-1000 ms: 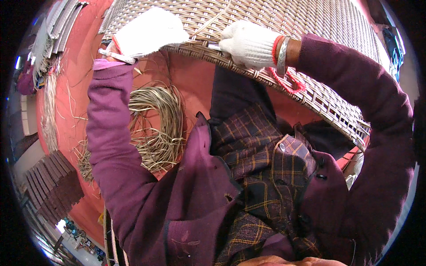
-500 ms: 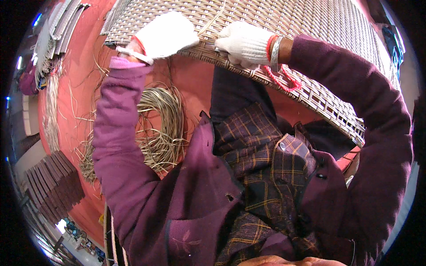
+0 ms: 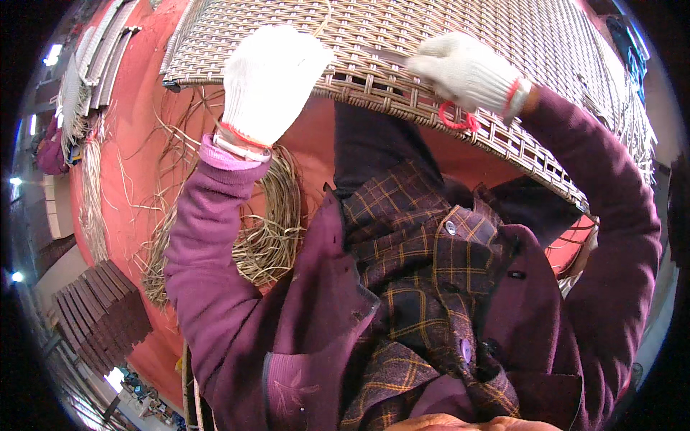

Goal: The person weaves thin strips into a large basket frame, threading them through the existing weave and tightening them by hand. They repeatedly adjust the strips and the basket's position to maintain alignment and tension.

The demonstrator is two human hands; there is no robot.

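Observation:
A woven wicker panel [image 3: 424, 21] of flat brown-grey strands lies across my lap, its near border an open lattice. My left hand [image 3: 277, 82], in a white knit glove, is closed at the panel's near edge; the bright glove hides what its fingers hold. A pale loose strand [image 3: 329, 16] curves up from beside that hand. My right hand [image 3: 467, 72], gloved too, is to the right above the lattice, fingers pinched and slightly blurred. A thin wicker strand [image 3: 384, 54] seems to run from its fingertips toward the left. A red cord loop [image 3: 458, 118] hangs below the right glove.
A coil of wicker strands [image 3: 277, 215] lies on the red cloth [image 3: 122, 187] to the left. Farther left are a bundle of straight strands [image 3: 92, 194], stacked woven pieces [image 3: 97, 50] and a pile of brown slats [image 3: 100, 309]. Loose strand ends fringe the panel's far right edge.
My right hand has moved right, away from the left hand, baring more of the lattice. My left hand has turned so its fingers point upward more. The panel has shifted slightly.

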